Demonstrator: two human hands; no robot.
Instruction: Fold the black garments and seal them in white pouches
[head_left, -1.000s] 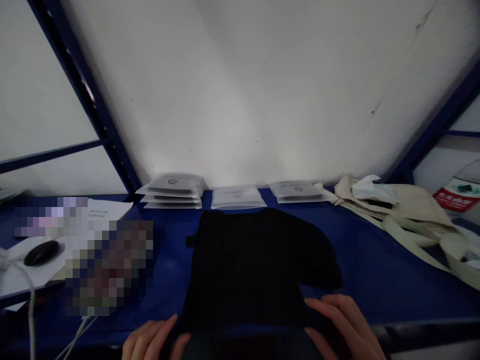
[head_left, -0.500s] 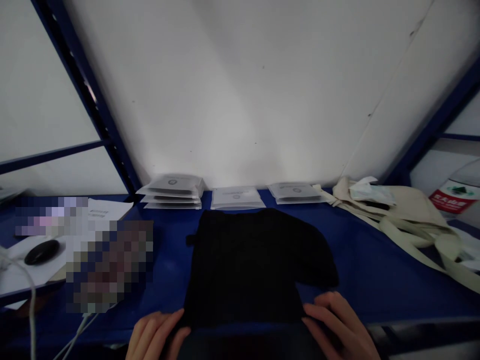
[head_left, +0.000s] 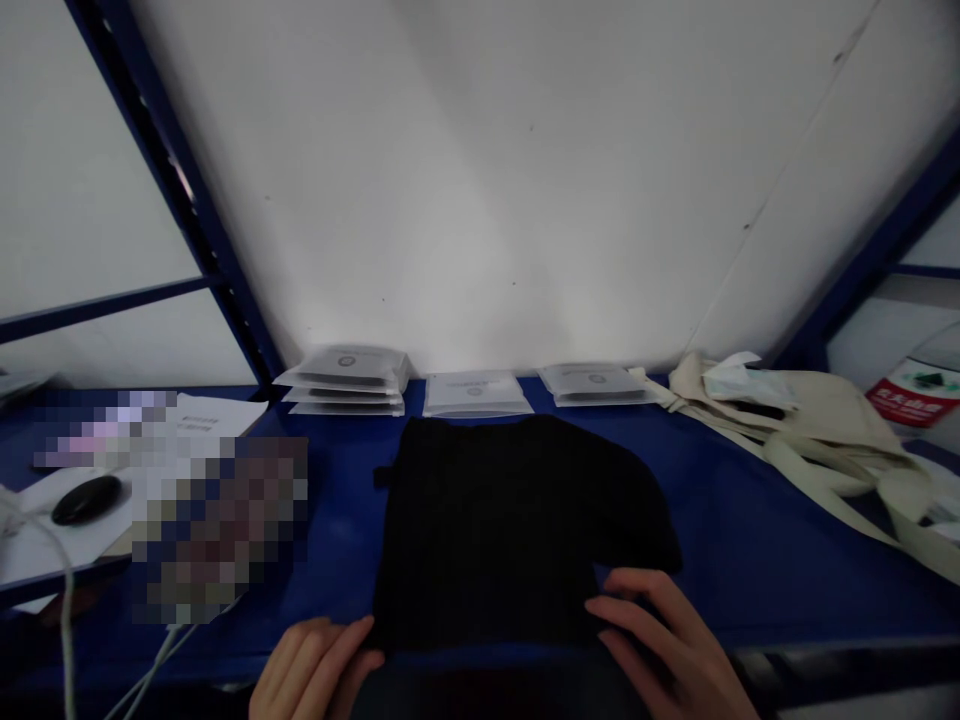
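The left hand (head_left: 315, 665) and right hand (head_left: 671, 645) are bare, with slender, tapering fingers (head_left: 343, 643), finer details blurred.

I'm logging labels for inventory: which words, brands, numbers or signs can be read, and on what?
"农夫山泉", slightly blurred: red bottle label.
Left packet stack, middle packet, right packet: print and round emblems, unreadable.
Paper sheet: print too blurred.
Black cloth: none visible.

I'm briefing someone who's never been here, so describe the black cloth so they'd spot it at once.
On the blue table below the white wall, find the left hand and right hand. Between and beyond them lies the black cloth, with a small left-side tab and rounded right-side lobe, unlike the pale packets behind it.
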